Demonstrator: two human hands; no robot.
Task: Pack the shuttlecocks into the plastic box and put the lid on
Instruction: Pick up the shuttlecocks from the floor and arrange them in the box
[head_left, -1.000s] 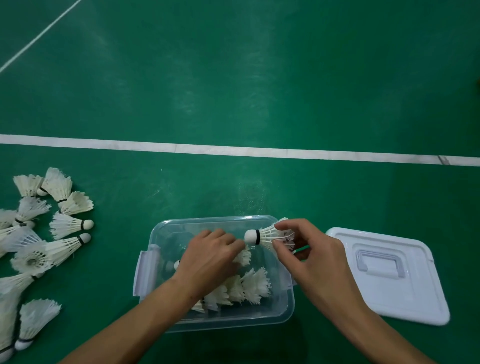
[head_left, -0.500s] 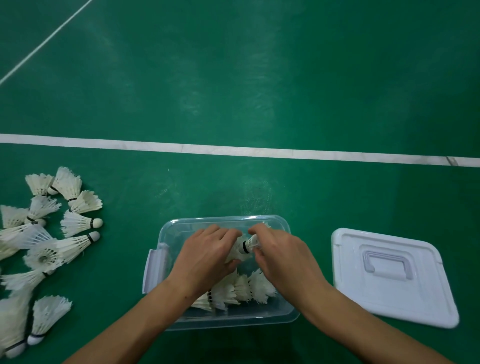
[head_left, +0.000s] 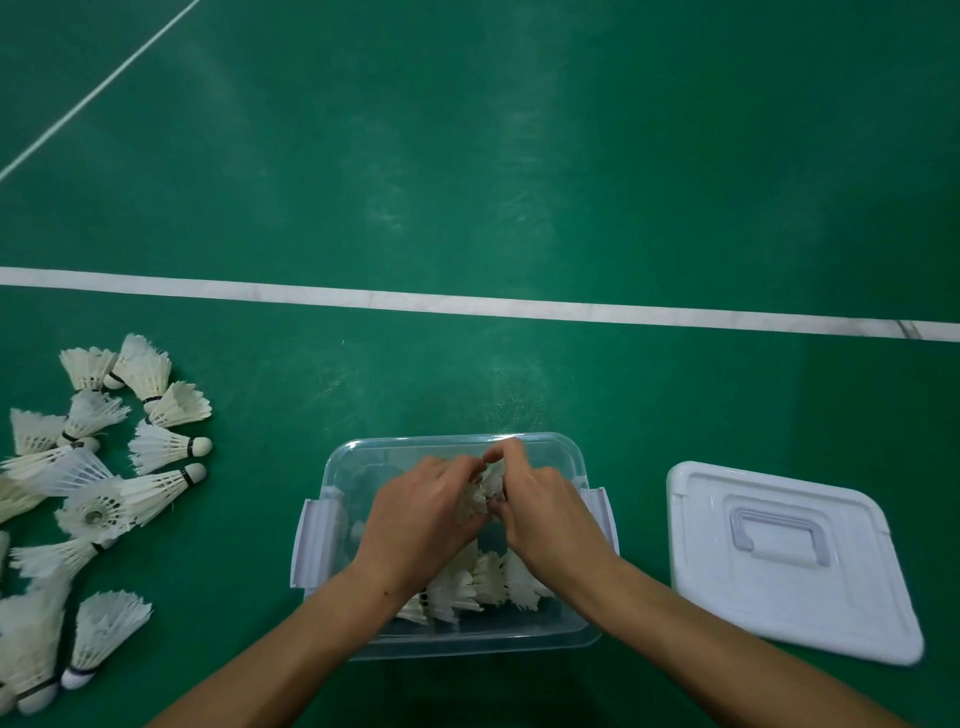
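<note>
A clear plastic box with pale side latches sits on the green floor at lower centre. Both hands are inside it. My left hand and my right hand meet over a white shuttlecock, fingers closed on its feathers from either side. Several packed shuttlecocks lie in a row along the box's near side, partly hidden by my wrists. A loose pile of white shuttlecocks lies on the floor to the left. The white lid with its moulded handle lies flat to the right of the box.
A broad white court line crosses the green floor beyond the box. A thinner line runs diagonally at the top left. The shuttlecock pile reaches the frame's left and lower-left edge.
My right hand carried the shuttlecock from above the box's right rim down into the box. My left hand shifted to meet it, and both now close on it.
</note>
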